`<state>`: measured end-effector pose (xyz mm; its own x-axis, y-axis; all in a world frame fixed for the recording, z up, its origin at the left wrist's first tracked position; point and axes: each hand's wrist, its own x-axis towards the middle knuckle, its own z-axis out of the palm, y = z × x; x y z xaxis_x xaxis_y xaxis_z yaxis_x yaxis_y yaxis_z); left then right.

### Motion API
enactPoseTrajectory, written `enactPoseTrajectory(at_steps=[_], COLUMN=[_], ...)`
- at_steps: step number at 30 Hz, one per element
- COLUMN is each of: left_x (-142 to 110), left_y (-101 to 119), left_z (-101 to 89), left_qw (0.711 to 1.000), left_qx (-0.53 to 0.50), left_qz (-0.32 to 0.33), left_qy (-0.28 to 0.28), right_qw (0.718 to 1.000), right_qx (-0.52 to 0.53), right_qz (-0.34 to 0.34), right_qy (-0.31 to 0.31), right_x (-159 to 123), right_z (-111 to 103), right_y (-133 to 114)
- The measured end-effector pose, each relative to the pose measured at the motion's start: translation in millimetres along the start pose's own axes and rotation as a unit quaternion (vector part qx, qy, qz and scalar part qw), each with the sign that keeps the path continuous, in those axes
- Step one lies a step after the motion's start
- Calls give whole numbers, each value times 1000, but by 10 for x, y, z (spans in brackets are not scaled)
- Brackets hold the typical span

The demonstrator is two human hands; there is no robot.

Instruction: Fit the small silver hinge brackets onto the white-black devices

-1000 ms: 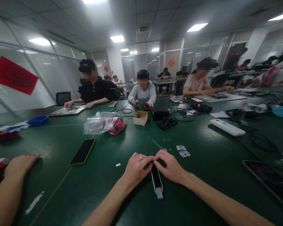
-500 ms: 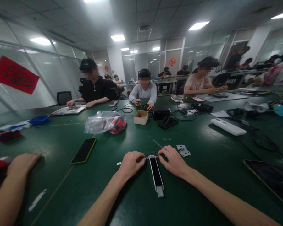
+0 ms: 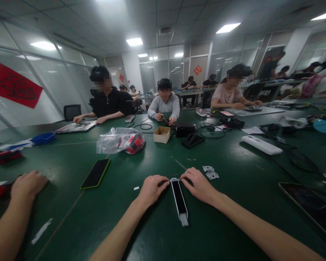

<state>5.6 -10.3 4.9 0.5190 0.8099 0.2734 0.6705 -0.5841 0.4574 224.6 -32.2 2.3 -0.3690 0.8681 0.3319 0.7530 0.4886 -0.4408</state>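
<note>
A long narrow device [image 3: 179, 199] with a black face and pale frame lies on the green table, pointing away from me. It has a grey tip at its near end and a small silver end piece [image 3: 174, 179] at the far end. From the left, my left hand [image 3: 152, 189] pinches the end piece between thumb and fingertips. My right hand [image 3: 196, 185] pinches at the opposite side, its fingers bent and closed. The fingertips hide the outer ends of that piece. Beyond my right hand lie flat silver plates with holes [image 3: 210, 173].
A green-edged phone [image 3: 95, 174] lies to the left, near another person's hand [image 3: 29, 185]. Farther back are a plastic bag with red parts [image 3: 121, 140], a small box [image 3: 162, 135] and a black stand [image 3: 192, 140]. A white case [image 3: 261, 145] and dark tablet [image 3: 309, 206] lie right.
The view has shifted slightly. Both my hands keep their pinch at the device's far end. The neighbouring person's hand at left is bent more, and the person at right has lowered their hands.
</note>
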Motion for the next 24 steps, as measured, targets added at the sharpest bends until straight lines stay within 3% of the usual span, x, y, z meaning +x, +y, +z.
enactPoseTrajectory(at_steps=[8,15,24], left_x=[3,10,-16], left_y=[-19,7,74], left_z=[39,3,-43], left_qw=[1000,998,998], left_qx=[11,51,60], left_qz=[15,33,-5], left_qy=[4,-1,-10], right_qw=[997,986,988], right_qx=[-63,-142,-152], right_qz=[-52,-24,-18], right_qy=[3,79,13], right_x=[24,4,-9], right_z=[-94,-418,-386], right_y=[57,380,354])
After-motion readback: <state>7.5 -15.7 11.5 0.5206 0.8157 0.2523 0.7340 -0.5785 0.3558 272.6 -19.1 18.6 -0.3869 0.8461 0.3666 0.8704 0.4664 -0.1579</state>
